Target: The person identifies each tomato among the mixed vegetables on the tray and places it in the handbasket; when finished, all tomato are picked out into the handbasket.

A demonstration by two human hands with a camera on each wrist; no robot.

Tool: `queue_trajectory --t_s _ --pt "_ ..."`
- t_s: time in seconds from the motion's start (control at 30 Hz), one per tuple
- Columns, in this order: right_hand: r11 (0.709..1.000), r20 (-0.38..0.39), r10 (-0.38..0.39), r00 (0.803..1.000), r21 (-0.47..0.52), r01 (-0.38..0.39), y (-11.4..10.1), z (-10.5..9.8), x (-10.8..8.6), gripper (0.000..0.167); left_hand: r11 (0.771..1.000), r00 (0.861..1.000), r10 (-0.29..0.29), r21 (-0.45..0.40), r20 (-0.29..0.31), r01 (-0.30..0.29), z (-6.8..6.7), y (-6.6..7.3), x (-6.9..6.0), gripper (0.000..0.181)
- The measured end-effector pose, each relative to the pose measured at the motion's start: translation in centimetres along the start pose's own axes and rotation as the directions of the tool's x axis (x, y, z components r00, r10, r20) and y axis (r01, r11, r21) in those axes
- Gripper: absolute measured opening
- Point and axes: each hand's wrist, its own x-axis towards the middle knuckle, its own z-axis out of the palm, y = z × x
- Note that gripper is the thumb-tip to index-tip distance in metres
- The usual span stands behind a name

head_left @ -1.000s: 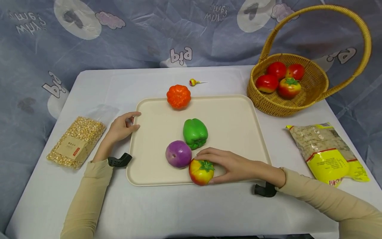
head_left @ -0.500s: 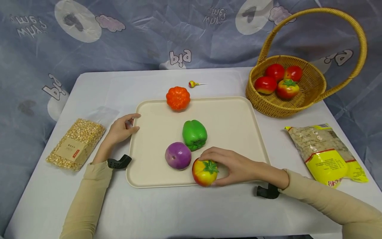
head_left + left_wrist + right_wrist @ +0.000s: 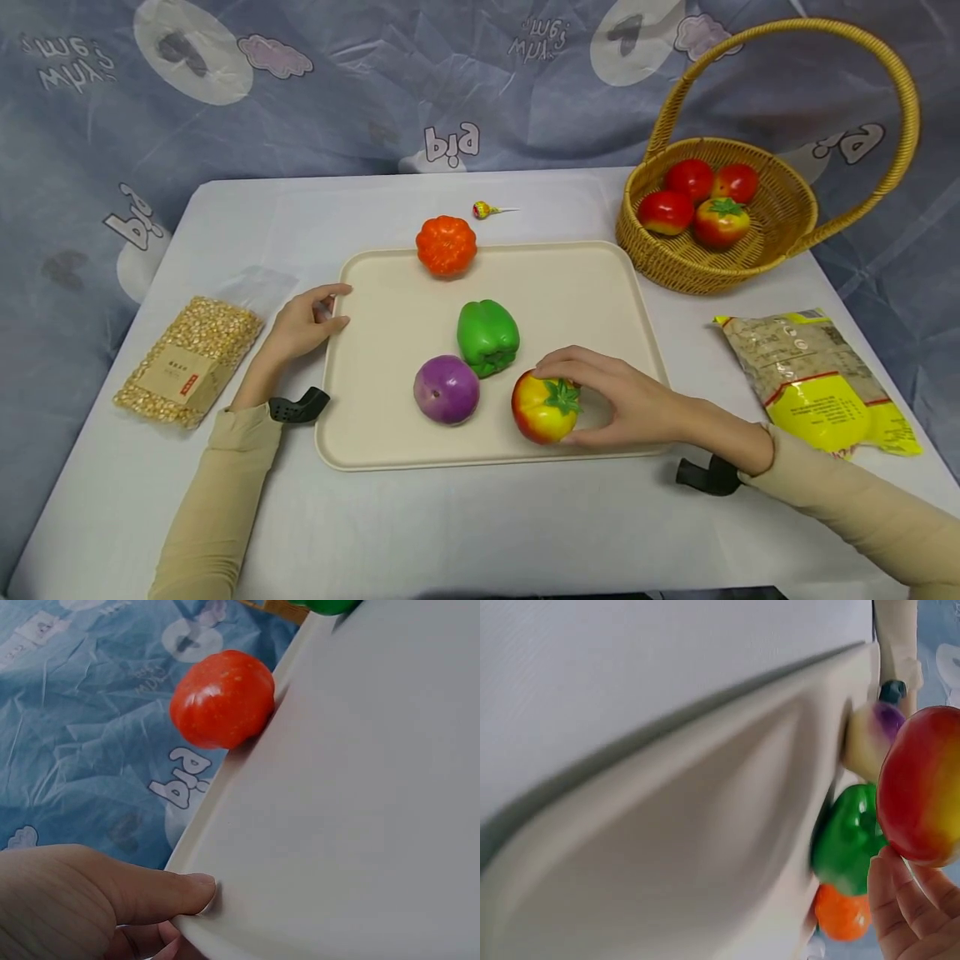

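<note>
My right hand (image 3: 637,400) holds a red-and-yellow tomato (image 3: 538,408) with a green leafy top, fingers on its far side and thumb on its near side. The tomato appears raised a little over the right front part of the cream tray (image 3: 585,308). In the right wrist view the fingertips touch the tomato (image 3: 915,787). My left hand (image 3: 300,321) grips the tray's left rim, its thumb (image 3: 191,892) on top and other fingers partly hidden below. On the tray lie a green bell pepper (image 3: 488,336) and a round purple vegetable (image 3: 447,390). An orange pumpkin (image 3: 446,246) sits at its back rim.
A wicker basket (image 3: 675,273) with a tall handle stands at the back right, with several red fruits inside. A yellow-ended bag (image 3: 817,400) lies right of the tray, a bag of corn kernels (image 3: 217,325) left of it. A lollipop (image 3: 483,210) lies behind the tray.
My right hand has moved right and slightly back with the tomato, away from the purple vegetable that it was close beside. The left hand stays on the tray's rim.
</note>
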Motion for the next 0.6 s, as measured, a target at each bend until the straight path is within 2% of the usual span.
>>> queue_trajectory --t_s 0.23,0.43,0.6 --pt "0.997 -0.038 0.057 0.998 -0.049 -0.059 0.4 -2.0 -0.7 0.071 1.000 1.000 -0.010 -0.004 0.002 0.010 0.0 0.0 -0.1 0.046" --pt "0.995 -0.127 0.003 0.992 -0.098 -0.016 1.1 -3.6 -0.8 0.075 1.000 1.000 -0.012 0.003 -0.001 0.012 0.0 0.0 -0.1 0.046" --pt "0.990 -0.216 -0.025 0.976 -0.140 -0.005 1.9 -4.9 -1.0 0.075 1.000 1.000 0.001 0.008 -0.006 -0.001 0.1 0.0 0.0 0.045"
